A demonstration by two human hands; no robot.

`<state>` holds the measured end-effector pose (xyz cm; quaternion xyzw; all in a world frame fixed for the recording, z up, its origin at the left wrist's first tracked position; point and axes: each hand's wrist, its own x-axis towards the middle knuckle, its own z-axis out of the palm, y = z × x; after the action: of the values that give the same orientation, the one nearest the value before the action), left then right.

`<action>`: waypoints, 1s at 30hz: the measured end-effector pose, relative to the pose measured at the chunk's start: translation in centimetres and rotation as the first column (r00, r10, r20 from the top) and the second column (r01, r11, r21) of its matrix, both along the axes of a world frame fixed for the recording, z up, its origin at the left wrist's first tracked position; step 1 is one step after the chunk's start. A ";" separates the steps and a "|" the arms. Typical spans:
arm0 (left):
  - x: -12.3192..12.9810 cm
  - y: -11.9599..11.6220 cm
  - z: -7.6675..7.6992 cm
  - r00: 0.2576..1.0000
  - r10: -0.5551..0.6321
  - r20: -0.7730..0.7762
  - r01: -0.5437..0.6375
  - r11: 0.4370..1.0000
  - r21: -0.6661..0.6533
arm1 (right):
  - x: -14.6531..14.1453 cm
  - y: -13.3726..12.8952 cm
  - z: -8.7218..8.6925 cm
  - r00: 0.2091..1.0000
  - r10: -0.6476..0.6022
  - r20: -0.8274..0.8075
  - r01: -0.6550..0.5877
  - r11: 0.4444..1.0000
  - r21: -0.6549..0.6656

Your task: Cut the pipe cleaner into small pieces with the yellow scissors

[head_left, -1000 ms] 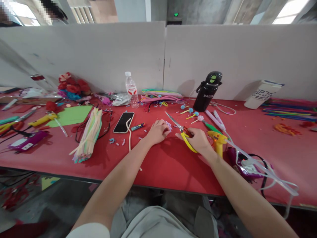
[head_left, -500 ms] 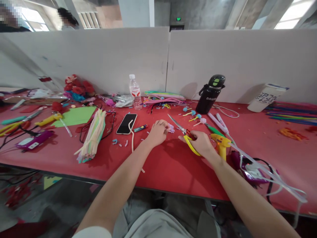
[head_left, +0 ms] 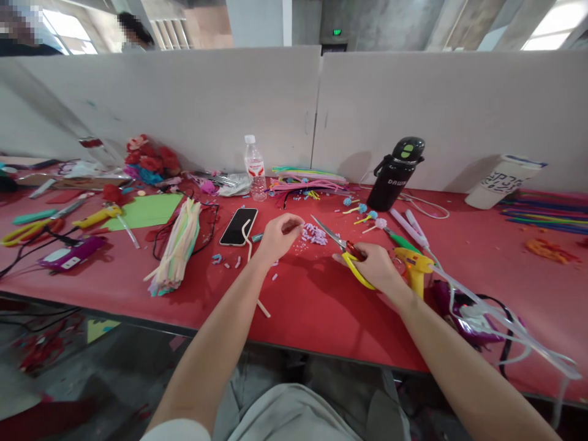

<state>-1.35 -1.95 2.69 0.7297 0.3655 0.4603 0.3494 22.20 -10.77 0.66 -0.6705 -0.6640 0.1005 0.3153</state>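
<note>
My right hand (head_left: 374,264) is wrapped round the yellow-and-red handles of a pair of scissors (head_left: 340,240), whose blades point forward and left. Beside the blades lies a small heap of cut lilac pipe cleaner pieces (head_left: 315,234). Just left of that heap, my left hand (head_left: 281,236) is held with thumb and fingertips together; whatever is between them is too small to make out. A cream pipe cleaner (head_left: 248,242) lies partly across the phone (head_left: 232,229) and runs under my left forearm. Fluffy pastel balls on short stems (head_left: 380,224) rest beyond the scissors.
A yellow glue gun (head_left: 416,269) and a purple device (head_left: 459,315) with cords are by my right forearm. Behind stand a black flask (head_left: 395,177) and a water bottle (head_left: 255,171). A pastel pipe cleaner bundle (head_left: 177,248) lies left; a white partition (head_left: 220,104) borders the table.
My left hand has drawn back a little to the left and lifted off the lilac pieces, which now show as a spread heap. The scissors stay in my right hand, almost still.
</note>
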 end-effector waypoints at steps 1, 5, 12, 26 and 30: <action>0.0 0.0 0.0 1.000 -0.005 -0.001 0.005 1.000 0.006 | 0.0 -0.1 0.1 1.000 0.004 0.007 -0.004 1.000 -0.007; -0.2 0.3 -0.2 1.000 -0.009 -0.002 0.009 1.000 -0.029 | 0.0 -0.3 0.1 1.000 0.016 0.019 -0.015 0.999 -0.031; -0.2 0.4 -0.3 1.000 0.010 -0.019 -0.011 0.998 -0.067 | -0.1 -0.3 0.2 0.998 0.057 -0.016 -0.057 0.998 0.000; 0.0 -0.4 0.4 0.996 0.023 -0.087 -0.023 1.000 0.002 | -0.2 -0.2 -0.2 0.997 0.066 -0.041 -0.065 0.998 0.014; 0.0 -0.4 0.5 0.993 0.026 -0.119 -0.023 0.999 0.028 | -0.1 -0.1 -0.3 0.997 0.070 -0.035 -0.070 0.997 0.017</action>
<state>-1.30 -2.39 3.23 0.7558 0.3884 0.4251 0.3116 22.12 -10.88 0.31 -0.6424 -0.6821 0.1184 0.3286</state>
